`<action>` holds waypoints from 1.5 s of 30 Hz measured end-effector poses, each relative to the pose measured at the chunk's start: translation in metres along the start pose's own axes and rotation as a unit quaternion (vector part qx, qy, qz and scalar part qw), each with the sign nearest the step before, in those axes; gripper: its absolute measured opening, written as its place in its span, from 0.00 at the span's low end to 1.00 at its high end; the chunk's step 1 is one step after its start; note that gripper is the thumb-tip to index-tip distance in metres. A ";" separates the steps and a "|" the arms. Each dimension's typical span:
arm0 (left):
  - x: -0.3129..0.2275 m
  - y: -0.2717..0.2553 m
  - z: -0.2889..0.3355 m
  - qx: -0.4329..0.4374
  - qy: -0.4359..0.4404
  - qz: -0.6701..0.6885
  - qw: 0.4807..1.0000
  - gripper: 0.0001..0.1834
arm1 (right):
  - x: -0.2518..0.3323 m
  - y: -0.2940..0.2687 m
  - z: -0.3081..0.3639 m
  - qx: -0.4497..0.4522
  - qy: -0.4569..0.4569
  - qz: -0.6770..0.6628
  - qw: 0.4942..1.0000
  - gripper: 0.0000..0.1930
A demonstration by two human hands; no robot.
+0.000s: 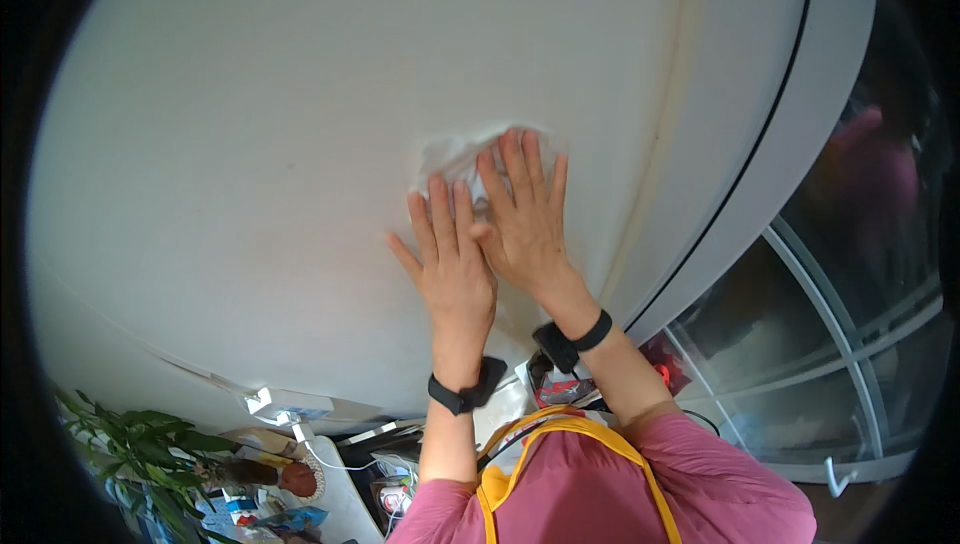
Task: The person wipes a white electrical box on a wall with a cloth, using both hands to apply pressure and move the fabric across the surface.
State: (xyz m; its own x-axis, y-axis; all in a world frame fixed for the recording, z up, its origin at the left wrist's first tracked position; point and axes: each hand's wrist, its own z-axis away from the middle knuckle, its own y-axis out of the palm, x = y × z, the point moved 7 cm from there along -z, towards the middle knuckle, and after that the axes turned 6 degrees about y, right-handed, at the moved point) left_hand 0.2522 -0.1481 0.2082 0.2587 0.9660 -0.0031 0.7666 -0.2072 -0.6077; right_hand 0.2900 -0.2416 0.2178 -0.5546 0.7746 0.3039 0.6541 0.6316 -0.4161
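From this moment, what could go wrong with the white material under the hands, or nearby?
The thin white material looks wrinkled under the left hand and right hand, so it might bunch or slide along the wall. The loose white cable at lower left could perhaps be snagged if the left arm swings down.

White sheet (448, 156), material unclear, partly hidden beneath left hand (452, 262), right hand (530, 229).

The sheet (450, 156) I touch looks thin and wrinkled, cloth or plastic I can't tell, the wall (270, 224) smooth and matt, my wristbands (487, 381) dull plastic or rubber, my sleeves (720, 469) matt cloth, and the door panes (780, 319) glossy glass.
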 end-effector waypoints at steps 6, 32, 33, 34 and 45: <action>0.006 -0.030 -0.034 -0.037 -0.022 -0.060 0.997 0.27 | 0.029 -0.017 -0.042 -0.022 -0.039 -0.019 0.999 0.38; 0.044 -0.025 0.034 -0.028 -0.103 -0.020 0.994 0.31 | 0.062 0.004 0.025 0.045 -0.031 -0.075 0.996 0.31; 0.044 -0.026 0.035 -0.034 -0.107 -0.024 0.993 0.31 | 0.064 -0.004 0.028 0.022 -0.033 -0.087 0.995 0.30; 0.044 -0.024 0.037 -0.033 -0.105 -0.029 0.994 0.31 | 0.066 -0.008 0.028 -0.002 -0.036 -0.099 0.994 0.29; 0.046 -0.050 0.074 -0.224 -0.006 0.169 0.960 0.20 | 0.074 0.035 0.062 0.057 -0.039 -0.120 0.990 0.24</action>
State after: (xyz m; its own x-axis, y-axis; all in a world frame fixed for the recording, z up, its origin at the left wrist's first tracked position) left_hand 0.1827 -0.0818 0.1798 0.5323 0.8329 -0.1515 0.8165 -0.5524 -0.1679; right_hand 0.2399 -0.1645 0.1729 -0.7285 0.5946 0.3401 0.4390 0.7864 -0.4347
